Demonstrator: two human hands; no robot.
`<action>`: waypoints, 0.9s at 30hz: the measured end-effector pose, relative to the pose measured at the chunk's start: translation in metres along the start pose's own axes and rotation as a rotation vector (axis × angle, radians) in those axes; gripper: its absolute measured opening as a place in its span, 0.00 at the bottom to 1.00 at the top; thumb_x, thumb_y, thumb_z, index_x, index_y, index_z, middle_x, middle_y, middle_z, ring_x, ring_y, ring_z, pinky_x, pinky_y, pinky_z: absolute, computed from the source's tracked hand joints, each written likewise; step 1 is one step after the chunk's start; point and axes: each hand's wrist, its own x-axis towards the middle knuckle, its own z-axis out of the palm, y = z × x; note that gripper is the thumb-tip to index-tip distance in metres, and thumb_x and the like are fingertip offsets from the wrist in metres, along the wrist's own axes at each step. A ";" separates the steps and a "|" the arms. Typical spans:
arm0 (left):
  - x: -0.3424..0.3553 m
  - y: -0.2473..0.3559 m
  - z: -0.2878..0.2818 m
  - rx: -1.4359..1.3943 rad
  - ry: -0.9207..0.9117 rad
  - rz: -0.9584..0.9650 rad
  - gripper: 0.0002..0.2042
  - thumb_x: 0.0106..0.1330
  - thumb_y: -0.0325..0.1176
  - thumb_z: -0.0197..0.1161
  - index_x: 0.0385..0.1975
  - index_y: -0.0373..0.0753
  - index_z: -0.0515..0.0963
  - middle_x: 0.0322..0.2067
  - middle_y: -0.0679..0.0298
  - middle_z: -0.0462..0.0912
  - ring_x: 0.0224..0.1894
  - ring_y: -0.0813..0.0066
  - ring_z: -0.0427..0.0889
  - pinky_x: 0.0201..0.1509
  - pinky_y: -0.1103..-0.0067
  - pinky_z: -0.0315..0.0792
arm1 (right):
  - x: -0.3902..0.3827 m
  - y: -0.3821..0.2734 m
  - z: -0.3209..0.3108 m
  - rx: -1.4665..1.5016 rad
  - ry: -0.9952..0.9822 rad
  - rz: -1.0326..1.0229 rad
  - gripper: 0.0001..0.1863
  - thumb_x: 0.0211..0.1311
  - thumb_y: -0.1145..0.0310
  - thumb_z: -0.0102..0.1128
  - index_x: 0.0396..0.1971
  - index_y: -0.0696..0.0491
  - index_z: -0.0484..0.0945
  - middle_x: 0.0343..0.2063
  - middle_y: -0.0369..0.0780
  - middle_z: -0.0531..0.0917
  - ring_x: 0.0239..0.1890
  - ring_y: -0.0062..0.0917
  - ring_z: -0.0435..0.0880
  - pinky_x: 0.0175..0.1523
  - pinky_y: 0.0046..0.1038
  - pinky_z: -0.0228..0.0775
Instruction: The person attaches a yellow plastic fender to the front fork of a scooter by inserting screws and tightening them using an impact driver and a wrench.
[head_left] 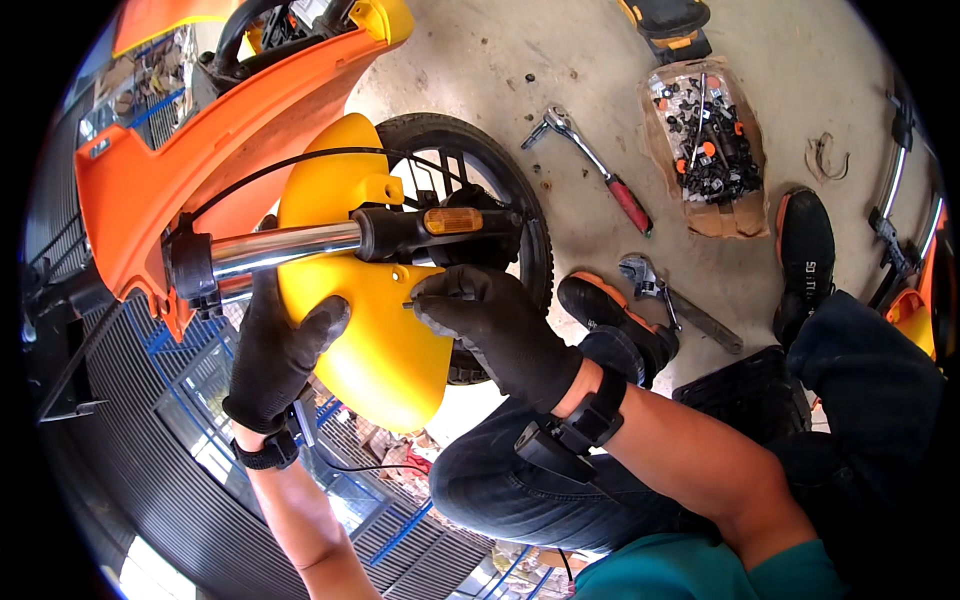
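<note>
A yellow front mudguard (375,345) sits around the fork (290,246) of a small motorbike, beside its black spoked wheel (535,215). My left hand (275,355), in a black glove, grips the mudguard's near-left edge, thumb on the outer face and fingers hidden behind. Over the mudguard's right side, my gloved right hand (500,335) is closed in a pinch. A small dark bolt-like tip (408,304) pokes from its fingertips, just below a hole (399,273) in the mudguard. An amber reflector (453,221) is on the lower fork leg, and a black cable (300,157) arches above.
On the concrete floor lie a red-handled ratchet (625,200), an adjustable wrench (690,305) and a cardboard tray (735,222) of bolts and small parts. Orange bodywork (215,160) stands at upper left. My shoes (806,255) are near the tools; a black case (745,395) lies between my legs.
</note>
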 end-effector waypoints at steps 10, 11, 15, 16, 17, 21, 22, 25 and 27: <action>0.013 0.010 -0.011 0.048 -0.125 0.077 0.42 0.59 0.58 0.65 0.64 0.32 0.59 0.52 0.58 0.74 0.52 0.72 0.73 0.58 0.77 0.67 | -0.009 0.004 0.013 0.070 0.038 -0.003 0.10 0.57 0.68 0.62 0.36 0.58 0.78 0.29 0.35 0.81 0.31 0.16 0.79 0.39 0.20 0.71; 0.012 0.010 -0.007 0.034 -0.102 0.093 0.42 0.59 0.58 0.65 0.64 0.32 0.58 0.52 0.58 0.73 0.53 0.72 0.73 0.59 0.76 0.67 | -0.010 0.003 0.012 0.026 0.034 -0.036 0.10 0.57 0.68 0.63 0.35 0.58 0.77 0.28 0.36 0.81 0.31 0.16 0.79 0.39 0.20 0.71; 0.017 0.011 -0.018 0.014 -0.197 0.028 0.42 0.59 0.56 0.65 0.65 0.33 0.57 0.54 0.58 0.72 0.55 0.71 0.72 0.61 0.75 0.65 | -0.017 0.013 0.024 0.142 0.093 -0.013 0.10 0.57 0.70 0.63 0.36 0.58 0.76 0.28 0.36 0.81 0.27 0.16 0.78 0.35 0.20 0.72; 0.019 0.011 -0.020 0.013 -0.231 -0.005 0.42 0.59 0.55 0.65 0.65 0.33 0.57 0.54 0.58 0.72 0.55 0.71 0.72 0.61 0.75 0.65 | -0.021 0.013 0.030 0.111 0.081 -0.031 0.10 0.58 0.70 0.63 0.36 0.59 0.76 0.27 0.35 0.81 0.27 0.15 0.79 0.34 0.19 0.72; 0.016 0.012 -0.014 -0.042 -0.176 0.031 0.41 0.59 0.55 0.65 0.65 0.33 0.58 0.54 0.58 0.72 0.56 0.72 0.71 0.62 0.75 0.65 | -0.023 0.015 0.032 0.102 0.082 -0.053 0.10 0.58 0.70 0.63 0.36 0.59 0.75 0.27 0.35 0.80 0.27 0.15 0.79 0.34 0.19 0.72; 0.017 0.017 -0.015 -0.006 -0.220 0.002 0.41 0.59 0.54 0.66 0.65 0.34 0.58 0.55 0.58 0.72 0.57 0.71 0.71 0.63 0.74 0.64 | -0.026 0.011 0.032 0.024 0.102 -0.084 0.09 0.59 0.70 0.62 0.34 0.59 0.75 0.26 0.35 0.80 0.27 0.16 0.79 0.33 0.19 0.73; 0.017 0.019 -0.014 -0.008 -0.220 -0.006 0.41 0.59 0.53 0.66 0.65 0.34 0.57 0.55 0.58 0.72 0.57 0.71 0.70 0.63 0.74 0.64 | -0.026 0.009 0.031 0.029 0.100 -0.087 0.10 0.59 0.70 0.62 0.35 0.59 0.75 0.26 0.36 0.80 0.27 0.16 0.79 0.33 0.19 0.73; 0.015 0.018 -0.003 -0.032 -0.164 0.061 0.41 0.60 0.53 0.66 0.65 0.34 0.57 0.55 0.58 0.72 0.57 0.71 0.70 0.63 0.74 0.63 | -0.024 0.006 0.022 -0.039 0.075 -0.083 0.10 0.58 0.70 0.62 0.35 0.61 0.76 0.27 0.38 0.82 0.26 0.16 0.80 0.34 0.20 0.74; 0.012 0.009 -0.003 -0.010 -0.173 0.049 0.48 0.62 0.52 0.64 0.71 0.35 0.40 0.62 0.57 0.64 0.62 0.72 0.64 0.66 0.75 0.59 | -0.019 0.003 0.014 -0.106 0.058 -0.130 0.09 0.58 0.71 0.62 0.35 0.60 0.76 0.26 0.38 0.82 0.26 0.17 0.80 0.34 0.21 0.74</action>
